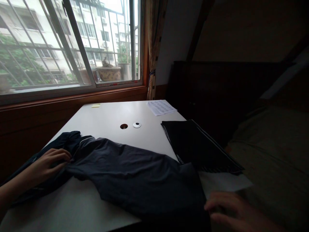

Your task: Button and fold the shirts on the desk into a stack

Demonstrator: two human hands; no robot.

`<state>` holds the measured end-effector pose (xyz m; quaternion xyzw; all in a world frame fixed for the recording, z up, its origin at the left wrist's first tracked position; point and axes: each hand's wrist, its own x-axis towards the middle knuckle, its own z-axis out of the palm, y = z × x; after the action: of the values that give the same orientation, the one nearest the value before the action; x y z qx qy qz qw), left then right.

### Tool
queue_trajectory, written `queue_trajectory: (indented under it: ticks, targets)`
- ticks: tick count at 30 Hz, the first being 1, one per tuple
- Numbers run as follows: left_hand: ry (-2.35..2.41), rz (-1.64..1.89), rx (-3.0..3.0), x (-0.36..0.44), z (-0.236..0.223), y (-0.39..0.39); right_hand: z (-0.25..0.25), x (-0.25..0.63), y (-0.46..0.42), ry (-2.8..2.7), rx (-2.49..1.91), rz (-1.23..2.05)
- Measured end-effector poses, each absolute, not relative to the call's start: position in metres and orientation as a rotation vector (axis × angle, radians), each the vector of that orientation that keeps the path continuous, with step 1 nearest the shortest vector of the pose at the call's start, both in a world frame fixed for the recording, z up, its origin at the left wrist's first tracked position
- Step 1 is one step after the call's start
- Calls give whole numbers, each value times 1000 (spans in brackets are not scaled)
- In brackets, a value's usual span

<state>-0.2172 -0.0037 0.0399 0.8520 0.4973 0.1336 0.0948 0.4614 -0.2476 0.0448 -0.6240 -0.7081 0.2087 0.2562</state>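
A dark navy garment with thin white piping lies spread across the white table, somewhat wrinkled. Its kind is not certain from here. At the left, my left hand is closed on the cloth, fingertips together near the piped part. Another bunched portion of dark cloth runs under that hand toward the lower left. My right hand, slightly blurred, pinches the garment's right edge near the front of the table. Beyond it, a folded black garment with white stripes lies flat along the table's right side.
Printed sheets of paper and a small yellow note lie at the far edge. A round hole and a round disc are mid-table. A barred window and curtain stand behind. Greenish-brown fabric is at right.
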Motion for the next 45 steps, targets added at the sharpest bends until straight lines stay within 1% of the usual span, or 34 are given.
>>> queue_trajectory:
  ticks: [2, 4, 7, 12, 15, 18, 22, 24, 28, 32, 35, 37, 41, 45]
  targets:
    - [1531, 511, 2614, -205, 46, 19, 51, 459, -222, -1974, -1755, 578]
    - [1520, 507, 2676, -186, 45, 44, 52, 459, -194, -1983, -1787, 458]
    - [1497, 355, 2692, -156, 32, 81, 41, 459, -162, -2051, -1819, 371]
    - [1453, 121, 2582, -140, 18, 121, 31, 454, -146, -2140, -1840, 413]
    - [1464, 84, 2565, -145, 21, 128, 39, 455, -148, -2046, -1765, 458]
    - [1451, 137, 2584, -149, 25, 126, 50, 463, -152, -1837, -1681, 590]
    - [1453, 189, 2598, -151, 29, 125, 61, 472, -154, -1445, -1750, 750]
    - [1474, 200, 2613, -151, 31, 128, 64, 472, -149, -1351, -1778, 714]
    - [1551, 263, 2679, -145, 28, 135, 64, 473, -122, -1360, -1855, 511]
    - [1531, 361, 2780, -131, 24, 128, 47, 484, -93, -1378, -2004, 455]
    - [1380, 437, 2857, -120, 26, 110, 32, 495, -81, -1398, -2099, 402]
    - [1243, 425, 2859, -114, 28, 91, 26, 502, -76, -1409, -2113, 324]
    - [1045, 371, 2837, -108, 26, 50, 30, 515, -59, -1352, -2104, 216]
    - [1000, 394, 2847, -108, 8, 20, 42, 523, -36, -1293, -2132, 251]
